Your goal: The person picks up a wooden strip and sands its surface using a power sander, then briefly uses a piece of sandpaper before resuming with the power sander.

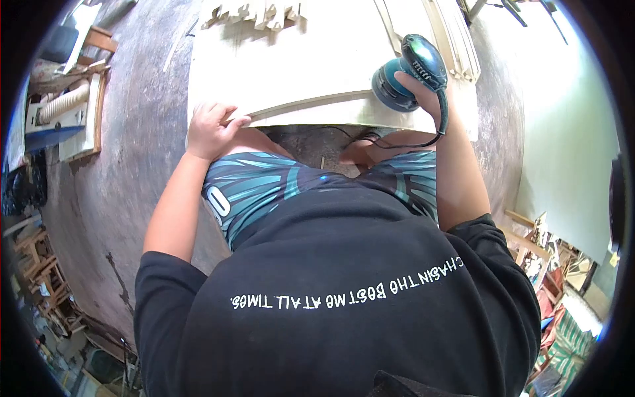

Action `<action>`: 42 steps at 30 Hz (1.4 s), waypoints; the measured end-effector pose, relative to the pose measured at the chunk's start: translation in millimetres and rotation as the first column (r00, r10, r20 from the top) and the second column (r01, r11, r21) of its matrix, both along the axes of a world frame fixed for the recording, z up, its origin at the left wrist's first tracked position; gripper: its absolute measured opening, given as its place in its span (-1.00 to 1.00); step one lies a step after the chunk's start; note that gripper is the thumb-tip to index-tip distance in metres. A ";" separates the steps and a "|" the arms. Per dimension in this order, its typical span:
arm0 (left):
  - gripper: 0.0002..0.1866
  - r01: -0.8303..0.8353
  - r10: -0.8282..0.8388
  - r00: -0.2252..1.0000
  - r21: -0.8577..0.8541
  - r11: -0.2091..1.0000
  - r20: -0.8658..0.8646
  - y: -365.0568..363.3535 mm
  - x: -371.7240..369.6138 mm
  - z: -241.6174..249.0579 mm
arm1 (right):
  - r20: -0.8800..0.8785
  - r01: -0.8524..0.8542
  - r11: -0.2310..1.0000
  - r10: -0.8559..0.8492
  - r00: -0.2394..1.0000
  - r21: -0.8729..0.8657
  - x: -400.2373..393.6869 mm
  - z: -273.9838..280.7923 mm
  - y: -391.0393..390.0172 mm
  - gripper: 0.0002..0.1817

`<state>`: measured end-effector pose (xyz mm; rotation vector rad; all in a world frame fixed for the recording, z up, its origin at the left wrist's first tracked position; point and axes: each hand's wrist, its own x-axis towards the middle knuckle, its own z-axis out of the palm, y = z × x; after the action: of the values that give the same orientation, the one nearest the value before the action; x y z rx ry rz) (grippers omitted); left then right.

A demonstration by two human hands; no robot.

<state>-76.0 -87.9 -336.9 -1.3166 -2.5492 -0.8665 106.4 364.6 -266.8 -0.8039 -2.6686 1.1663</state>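
My right hand (426,96) is wrapped around a teal and black orbital sander (423,61), whose round base sits at the right end of a thin wooden strip (311,101). The strip lies along the near edge of a pale wooden worktable (304,63). At its other end my left hand (210,129) is closed over it, thumb and fingers pressing it near the table's corner. From the sander a dark cord (442,119) drops past my right wrist and runs below the table edge.
Several short wood pieces (254,14) lie at the table's far left. Long strips (450,40) are stacked along its right side. Scrap wood (40,264) is piled on the floor at left, near a machine with a ribbed hose (64,104). A pale panel (569,132) stands at right.
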 end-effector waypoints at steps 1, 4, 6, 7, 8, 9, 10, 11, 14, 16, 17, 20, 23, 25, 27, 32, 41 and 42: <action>-0.61 -0.011 0.012 1.000 -0.024 1.000 0.010 -0.5 0.1 0.5 | 0.008 0.008 0.997 -0.009 1.000 0.071 8.3 8.0 3.9 -0.16; -0.61 -0.019 0.020 1.000 -0.050 0.999 0.007 -0.1 1.1 8.7 | -0.022 0.065 0.994 -0.063 0.998 0.089 37.9 29.8 6.8 -0.28; -0.61 -0.006 0.010 1.000 -0.156 0.988 0.023 1.0 1.8 20.8 | -0.077 0.098 0.995 -0.097 0.992 0.012 61.1 38.1 6.3 -0.31; -0.60 0.004 -0.001 1.000 -0.207 0.978 0.018 4.5 3.5 38.6 | -0.161 0.129 0.992 -0.127 0.979 0.003 72.7 37.4 5.4 -0.34; -0.59 0.013 -0.009 1.000 -0.255 0.967 0.015 10.5 4.1 52.5 | -0.177 0.152 0.987 -0.142 0.974 0.046 83.9 40.5 5.4 -0.35; -0.56 0.027 -0.013 0.999 -0.271 0.962 0.053 19.4 7.6 59.8 | -0.191 0.172 0.981 -0.153 0.970 0.089 95.4 45.0 3.6 -0.35; -0.54 0.061 -0.042 0.996 -0.256 0.965 0.080 32.7 13.5 57.5 | -0.203 0.189 0.973 -0.160 0.966 0.129 105.1 48.7 2.5 -0.35; -0.53 0.093 -0.070 0.992 -0.241 0.966 0.103 52.0 17.6 52.6 | -0.238 0.202 0.965 -0.159 0.958 0.168 112.9 48.2 3.3 -0.35; -0.49 0.150 -0.139 0.989 -0.372 0.916 0.055 123.0 29.7 33.2 | -0.384 0.227 0.964 -0.158 0.910 0.139 123.9 50.1 0.6 -0.34; -0.50 0.183 -0.112 0.975 -0.409 0.894 0.192 168.6 40.6 44.1 | -0.417 0.217 0.967 -0.143 0.898 0.135 128.3 51.5 4.3 -0.33; -0.51 0.204 -0.097 0.961 -0.425 0.882 0.260 184.1 40.6 49.4 | -0.435 0.223 0.966 -0.146 0.888 0.132 127.7 57.9 1.6 -0.34; -0.54 0.210 -0.068 0.953 -0.485 0.849 0.294 214.1 24.8 55.5 | -0.510 0.216 0.975 -0.160 0.845 0.052 133.2 51.6 11.9 -0.34; -0.52 0.181 -0.037 0.949 -0.444 0.877 0.314 229.1 -2.7 106.5 | -0.543 0.214 0.977 -0.176 0.821 0.008 135.0 49.7 17.7 -0.34; -0.38 0.047 0.020 0.963 -0.240 0.969 0.270 222.9 -33.1 117.3 | -0.556 0.237 0.972 -0.201 0.807 -0.007 136.0 46.6 17.9 -0.33; -0.34 -0.187 0.170 0.961 0.058 0.981 0.216 203.8 -39.3 141.8 | -0.566 0.239 0.971 -0.206 0.798 -0.017 138.6 45.5 18.1 -0.33; -0.31 -0.520 0.539 0.773 -0.152 0.841 0.335 132.0 -74.3 113.7 | -0.460 0.173 0.983 -0.180 0.869 -0.058 146.1 36.4 24.0 -0.35; -0.26 -0.505 0.613 0.780 -0.449 0.737 0.130 56.3 -7.9 50.3 | -0.421 0.139 0.987 -0.158 0.893 -0.077 135.0 30.2 18.0 -0.36; -0.27 -0.507 0.632 0.766 -0.496 0.705 0.115 55.8 -1.5 60.5 | -0.415 0.120 0.991 -0.136 0.900 -0.067 131.8 31.7 16.7 -0.36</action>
<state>-77.5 -32.1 -276.4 -0.3634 -3.2221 -0.3651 238.2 381.2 -235.1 -0.6351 -2.2158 1.2028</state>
